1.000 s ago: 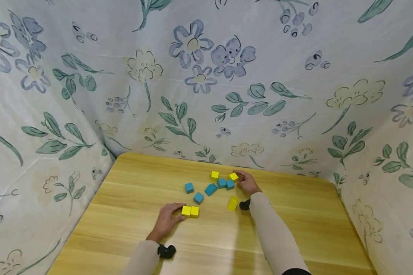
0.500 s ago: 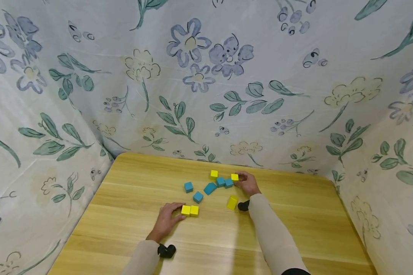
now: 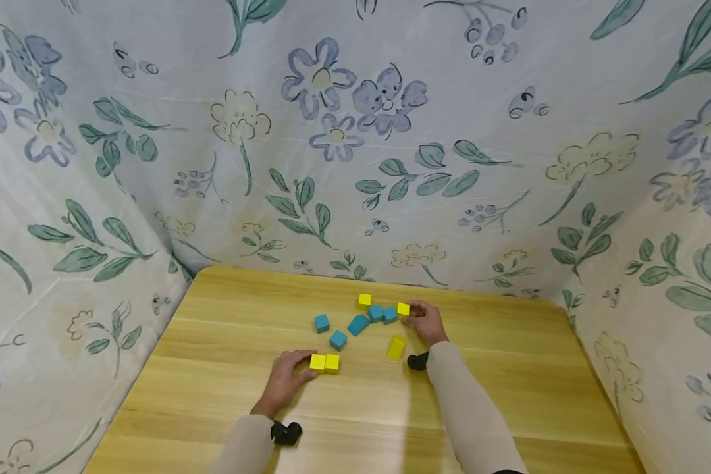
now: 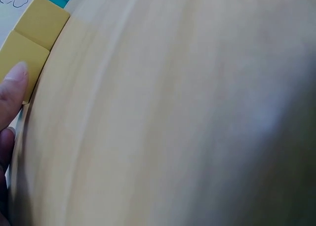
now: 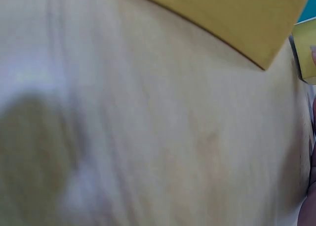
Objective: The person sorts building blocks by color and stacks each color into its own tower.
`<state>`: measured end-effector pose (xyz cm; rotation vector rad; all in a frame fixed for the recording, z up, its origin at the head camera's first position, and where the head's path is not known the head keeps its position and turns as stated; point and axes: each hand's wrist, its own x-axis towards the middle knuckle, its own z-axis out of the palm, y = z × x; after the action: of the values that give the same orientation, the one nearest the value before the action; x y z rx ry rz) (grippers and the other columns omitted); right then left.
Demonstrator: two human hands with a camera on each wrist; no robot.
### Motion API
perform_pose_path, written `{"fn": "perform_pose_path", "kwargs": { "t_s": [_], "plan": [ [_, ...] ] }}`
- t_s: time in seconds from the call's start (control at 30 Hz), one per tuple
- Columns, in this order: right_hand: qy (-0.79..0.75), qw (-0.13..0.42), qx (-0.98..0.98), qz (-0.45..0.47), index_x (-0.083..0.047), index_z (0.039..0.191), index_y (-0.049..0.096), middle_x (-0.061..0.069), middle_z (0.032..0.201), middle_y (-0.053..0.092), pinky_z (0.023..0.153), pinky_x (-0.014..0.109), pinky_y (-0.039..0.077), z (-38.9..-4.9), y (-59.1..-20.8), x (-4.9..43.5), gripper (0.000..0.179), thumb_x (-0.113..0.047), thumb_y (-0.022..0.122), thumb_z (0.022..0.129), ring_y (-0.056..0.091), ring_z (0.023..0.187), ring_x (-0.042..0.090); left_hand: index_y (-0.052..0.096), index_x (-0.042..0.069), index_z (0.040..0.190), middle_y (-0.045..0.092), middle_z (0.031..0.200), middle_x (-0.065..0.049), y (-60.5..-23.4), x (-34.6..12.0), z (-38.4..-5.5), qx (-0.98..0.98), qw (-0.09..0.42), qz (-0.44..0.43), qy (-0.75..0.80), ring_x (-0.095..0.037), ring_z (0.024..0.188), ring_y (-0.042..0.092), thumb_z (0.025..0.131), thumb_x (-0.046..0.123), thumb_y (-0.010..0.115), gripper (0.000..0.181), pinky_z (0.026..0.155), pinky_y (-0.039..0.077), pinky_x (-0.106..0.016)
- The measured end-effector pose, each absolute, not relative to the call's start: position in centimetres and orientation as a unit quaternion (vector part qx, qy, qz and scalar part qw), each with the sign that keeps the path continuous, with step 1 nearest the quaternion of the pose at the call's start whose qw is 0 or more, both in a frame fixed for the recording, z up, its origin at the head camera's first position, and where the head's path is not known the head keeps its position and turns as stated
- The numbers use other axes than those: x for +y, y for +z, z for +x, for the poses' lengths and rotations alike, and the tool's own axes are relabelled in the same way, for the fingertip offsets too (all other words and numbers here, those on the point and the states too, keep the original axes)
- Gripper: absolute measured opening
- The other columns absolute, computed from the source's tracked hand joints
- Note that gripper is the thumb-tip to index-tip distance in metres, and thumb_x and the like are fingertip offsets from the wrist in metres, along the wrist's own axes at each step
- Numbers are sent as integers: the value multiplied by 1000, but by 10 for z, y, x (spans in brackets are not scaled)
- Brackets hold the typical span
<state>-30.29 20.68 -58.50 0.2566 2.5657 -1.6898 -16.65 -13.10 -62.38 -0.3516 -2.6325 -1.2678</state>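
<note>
My left hand [image 3: 286, 380] pinches the left one of two yellow cubes that touch side by side; in the left wrist view the thumb [image 4: 16, 85] lies on that held cube [image 4: 30, 55]. The other yellow cube [image 3: 332, 364] adjoins it on the right. Farther back, my right hand [image 3: 426, 322] holds a yellow cube [image 3: 403, 309] between thumb and fingers, at the right end of two adjoining blue cubes [image 3: 376, 313]. At the right wrist view's edge, this cube [image 5: 305, 43] shows with only a bit of the fingers.
An oblong yellow block [image 3: 396, 347] lies before the right hand. A yellow cube [image 3: 364, 301] stands at the back. An angular blue block [image 3: 358, 324] and two single blue cubes [image 3: 322, 323] lie between the hands. Floral cloth [image 3: 308, 197] hangs around the wooden table [image 3: 213, 329].
The right hand's yellow cube has turned from a slant to nearly square and shifted slightly right and nearer, beside the blue cubes. The left hand has stayed in place.
</note>
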Motion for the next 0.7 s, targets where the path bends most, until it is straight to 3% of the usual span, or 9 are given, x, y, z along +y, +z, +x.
{"fn": "perform_pose_path", "kwargs": {
  "t_s": [0.47,0.7],
  "plan": [
    [-597,5,792,129,0,122,63,17,117,61,83,28,47,-284,-587,206,39,5,70,84,54,97,26,68,11,118,68,115,-4,-625,-132,-167,-889,96,-122,-431,-24,98,56,79,19,78,41,85,37,-45],
    [-600,-11,790,127,-2,122,63,18,123,59,88,35,45,-270,-581,203,37,4,69,85,53,100,28,68,11,118,68,116,-4,-624,-131,-166,-891,85,-112,-431,-24,99,56,79,19,78,41,85,37,-45]
  ]
}}
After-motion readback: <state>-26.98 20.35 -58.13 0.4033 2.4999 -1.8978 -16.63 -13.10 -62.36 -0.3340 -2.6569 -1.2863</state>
